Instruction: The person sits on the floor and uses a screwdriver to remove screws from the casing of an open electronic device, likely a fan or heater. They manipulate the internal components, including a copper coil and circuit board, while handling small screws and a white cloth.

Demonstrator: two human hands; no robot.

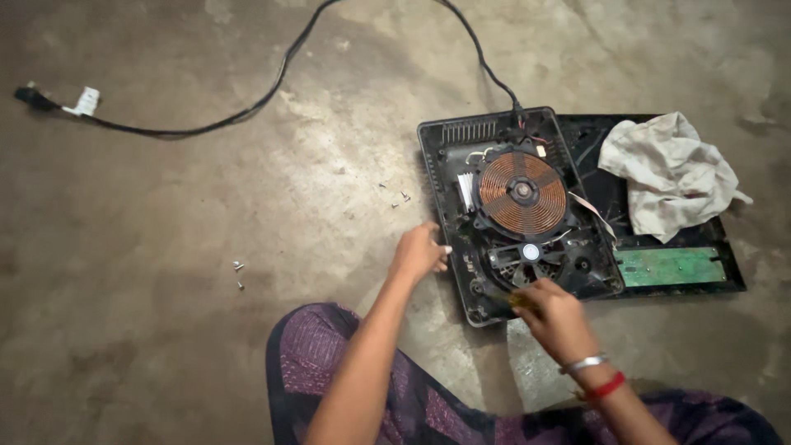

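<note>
Squarely ahead on the grey concrete floor: opened black plastic induction cooker base, lying flat with its innards up. Carries a round copper-coloured coil in the middle and a small black fan nearer the person. Trails a black power cord off the far edge.

Left hand at the base's left rim, fingers loosely curled; cannot tell whether pinching anything or quite touching. Right hand over the near corner, fingers closed round a yellowish tool handle, tip hidden.

Just to the right, touching the base: black glass top panel with a green circuit board and a crumpled white cloth on it. Joined to the base by a thin pale ribbon cable, so probably not free to move alone.

Probably handles light and fairly stiff, the shell thin enough to flex or crack at its corners. Looks fragile inside: fine coil windings, thin wires, fan blades. Best taken by the outer rim on two opposite sides, kept level, never by the coil, the fan or the cord.

Small loose screws left of the base, more further out.
</note>
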